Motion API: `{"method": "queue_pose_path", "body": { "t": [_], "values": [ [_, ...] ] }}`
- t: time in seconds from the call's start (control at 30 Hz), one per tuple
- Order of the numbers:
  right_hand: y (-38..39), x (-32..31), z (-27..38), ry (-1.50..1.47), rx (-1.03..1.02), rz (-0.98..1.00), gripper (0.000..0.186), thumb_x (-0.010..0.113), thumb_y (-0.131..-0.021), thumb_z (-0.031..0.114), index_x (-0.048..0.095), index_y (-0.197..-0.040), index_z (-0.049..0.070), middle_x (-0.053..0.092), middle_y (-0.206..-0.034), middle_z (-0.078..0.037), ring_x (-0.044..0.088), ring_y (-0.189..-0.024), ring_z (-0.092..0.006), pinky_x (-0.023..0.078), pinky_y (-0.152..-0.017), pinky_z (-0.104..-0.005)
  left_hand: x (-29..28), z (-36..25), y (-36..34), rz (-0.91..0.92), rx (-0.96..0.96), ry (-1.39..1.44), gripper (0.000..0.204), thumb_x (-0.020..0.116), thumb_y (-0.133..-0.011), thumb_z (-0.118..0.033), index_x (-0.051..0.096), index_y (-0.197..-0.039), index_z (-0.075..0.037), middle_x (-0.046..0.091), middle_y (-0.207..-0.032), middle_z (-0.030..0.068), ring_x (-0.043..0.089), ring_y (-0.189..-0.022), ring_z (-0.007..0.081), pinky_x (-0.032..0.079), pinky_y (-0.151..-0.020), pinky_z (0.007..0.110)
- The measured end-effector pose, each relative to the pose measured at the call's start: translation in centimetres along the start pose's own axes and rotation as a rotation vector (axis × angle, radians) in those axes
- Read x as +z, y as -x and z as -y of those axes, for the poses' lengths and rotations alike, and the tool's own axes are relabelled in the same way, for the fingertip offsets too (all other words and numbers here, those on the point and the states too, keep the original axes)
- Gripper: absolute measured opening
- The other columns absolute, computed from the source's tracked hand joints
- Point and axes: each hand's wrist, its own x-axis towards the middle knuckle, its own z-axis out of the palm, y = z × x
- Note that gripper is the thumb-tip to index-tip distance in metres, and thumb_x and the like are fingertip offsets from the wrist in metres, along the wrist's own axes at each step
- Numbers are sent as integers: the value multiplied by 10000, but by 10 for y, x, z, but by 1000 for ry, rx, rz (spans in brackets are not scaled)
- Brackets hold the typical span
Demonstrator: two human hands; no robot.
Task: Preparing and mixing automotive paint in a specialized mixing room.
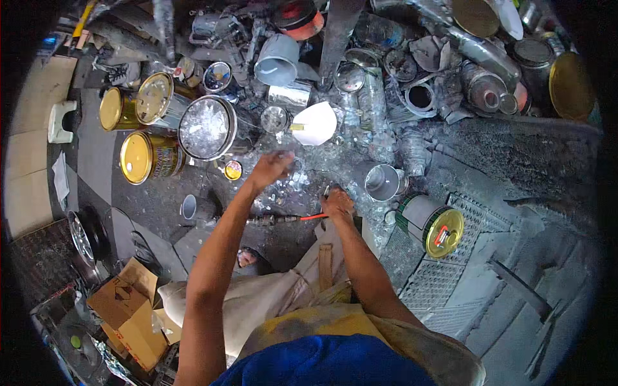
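My left hand (273,168) is above the paint-spattered floor, its fingers blurred, so whether they hold anything is unclear. A small yellow-lidded tin (233,170) lies to its left, and a white sheet (315,123) with a yellowish strip on it is beyond it. My right hand (338,203) is curled around a small object I cannot make out, just above a red hose (313,217) with a dark fitting. A silver pot (382,182) stands to the right of that hand, and a large dented round lid (205,127) tops a can beyond my left arm.
Yellow-lidded cans (135,157) stand left, a green-and-white can (427,225) right. Cluttered cans and tools (483,90) line the back. A grey cup (190,206), wheel rim (82,238) and cardboard box (119,302) are at left. A perforated metal plate (438,286) is at right.
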Motion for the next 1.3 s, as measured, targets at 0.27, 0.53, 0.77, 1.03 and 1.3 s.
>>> {"method": "queue_pose_path", "body": {
  "t": [0.27,0.53,0.77,1.03,1.3],
  "values": [
    [-12,30,-10,-64,-422,-235,302,719,-885,312,677,-1039,56,727,-1080,-195,686,-1057,-422,557,-897,-499,-8,-59,180,243,236,-698,416,654,-1004,-375,699,-1190,-6,739,-944,210,729,-874,233,559,-812,386],
    [65,-125,41,-525,-692,-365,245,779,-874,192,598,-910,30,688,-799,-176,689,-725,-348,521,-664,-443,-7,-33,252,46,310,-881,506,642,-997,-408,620,-1294,1,665,-1229,255,648,-1147,389,510,-975,446],
    [175,-245,82,-955,-1004,-13,211,743,-959,182,579,-943,51,667,-821,-18,665,-726,-105,514,-626,-272,10,-44,257,-331,627,-967,530,582,-1030,-414,563,-1322,28,652,-1233,282,623,-1202,415,498,-1012,464],
    [236,-240,81,-1139,-967,-15,210,704,-996,218,668,-1033,14,685,-869,-4,633,-762,-86,528,-707,-278,34,-75,282,289,445,-167,337,521,-1092,-322,677,-1023,-32,716,-821,34,620,-644,75,500,-579,242],
    [271,-209,85,-1000,-942,-4,201,677,-1013,239,673,-999,38,669,-838,1,594,-736,-65,492,-643,-238,37,-75,279,307,513,-166,344,551,-1078,-342,684,-1063,-24,710,-817,46,623,-663,88,513,-610,261]
  ]
}}
